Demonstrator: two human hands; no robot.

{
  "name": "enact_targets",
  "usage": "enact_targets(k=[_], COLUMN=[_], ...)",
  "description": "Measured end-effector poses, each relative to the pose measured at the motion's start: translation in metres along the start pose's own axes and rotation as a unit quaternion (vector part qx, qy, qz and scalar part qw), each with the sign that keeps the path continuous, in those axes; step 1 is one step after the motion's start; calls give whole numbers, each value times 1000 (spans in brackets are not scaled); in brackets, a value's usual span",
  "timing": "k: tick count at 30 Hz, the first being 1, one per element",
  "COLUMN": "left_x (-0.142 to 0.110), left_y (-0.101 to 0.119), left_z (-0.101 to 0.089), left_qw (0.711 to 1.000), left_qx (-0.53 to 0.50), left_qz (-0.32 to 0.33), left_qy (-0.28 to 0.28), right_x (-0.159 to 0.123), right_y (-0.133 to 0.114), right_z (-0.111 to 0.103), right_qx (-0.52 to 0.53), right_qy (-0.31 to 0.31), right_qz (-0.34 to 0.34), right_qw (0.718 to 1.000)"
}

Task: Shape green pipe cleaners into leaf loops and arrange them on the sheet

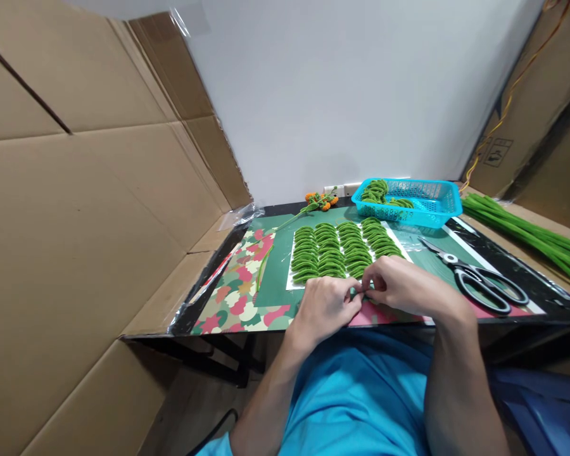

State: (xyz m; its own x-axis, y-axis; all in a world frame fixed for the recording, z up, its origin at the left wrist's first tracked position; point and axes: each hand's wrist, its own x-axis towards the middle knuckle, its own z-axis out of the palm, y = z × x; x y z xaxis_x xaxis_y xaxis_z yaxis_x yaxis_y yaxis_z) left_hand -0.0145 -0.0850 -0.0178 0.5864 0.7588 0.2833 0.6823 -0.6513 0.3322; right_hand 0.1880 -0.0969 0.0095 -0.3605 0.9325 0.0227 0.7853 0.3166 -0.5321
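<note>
My left hand and my right hand meet near the front edge of the table, fingertips pinched together. Whatever lies between the fingers is too small and covered to make out. Just beyond them, a white sheet carries columns of curved, fuzzy green leaf-like pieces, laid in neat rows. My right hand hides part of the sheet's near right side. Black-handled scissors lie to the right of that hand, with their blades pointing away from me.
A blue plastic basket at the back holds more green pieces. Long green fuzzy stems lie at the right. An orange-flowered stem rests near the wall. Cardboard walls the left side.
</note>
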Motion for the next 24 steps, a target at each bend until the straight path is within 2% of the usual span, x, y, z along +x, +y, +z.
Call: enact_targets(k=[5,10,13,24], left_x=[1,5,6,8], left_y=[0,-1,-1,-1], left_z=[0,2,2,3], left_qw=[1000,996,992,992], left_qx=[-8,4,16,52], left_qz=[-13,-62,-86,-101], left_qy=[19,69,92,58], right_x=[2,6,10,16], right_y=[1,6,8,12], right_z=[1,1,3,6], right_qx=[-12,-21,-21,-9], right_qy=[28,74,73,77], right_qz=[-6,-3,-2,-5], right_qw=[1000,997,997,997])
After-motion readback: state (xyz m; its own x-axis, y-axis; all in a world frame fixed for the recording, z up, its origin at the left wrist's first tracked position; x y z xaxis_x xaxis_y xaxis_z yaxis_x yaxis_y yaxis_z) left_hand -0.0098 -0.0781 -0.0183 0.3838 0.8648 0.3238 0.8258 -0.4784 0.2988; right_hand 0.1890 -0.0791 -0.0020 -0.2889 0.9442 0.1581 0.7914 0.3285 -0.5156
